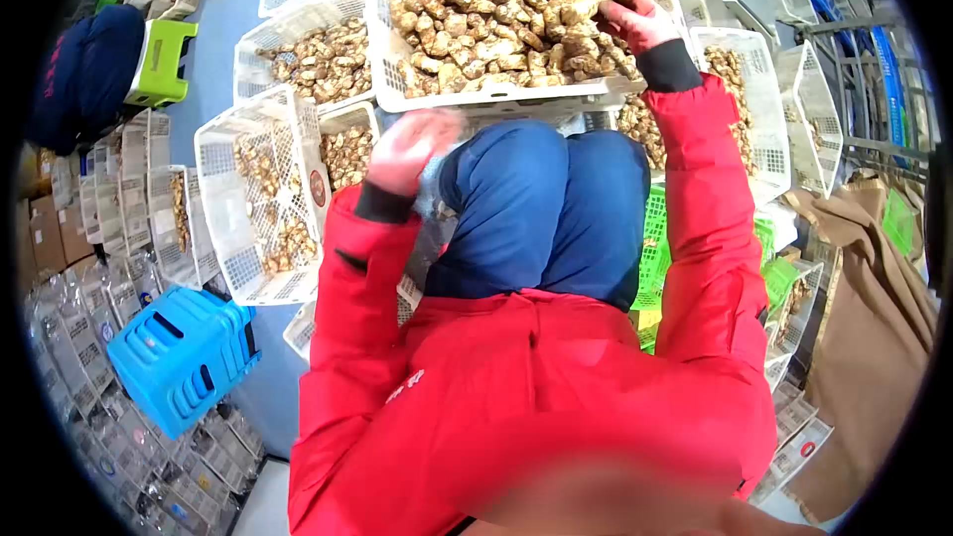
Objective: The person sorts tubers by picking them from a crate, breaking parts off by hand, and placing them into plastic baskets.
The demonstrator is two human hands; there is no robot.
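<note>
Brown and cream mushroom-like pieces [486,15] fill a large white crate [496,97] in front of my knees. My right hand [635,20] is at the crate's right side, its fingers closed round a pale piece [586,5] above the pile. My left hand [415,147] is blurred by motion beside my left knee, just below the crate's front left corner; whether it holds anything is not visible. Left of it stands a white crate [223,179] with scattered pieces, and a smaller crate [347,111] with more pieces sits between.
A blue plastic stool [179,357] stands at the lower left and a green one [164,62] at the upper left, beside dark cloth. More white crates [774,129] line the right, near green baskets [652,253] and brown cloth [864,328].
</note>
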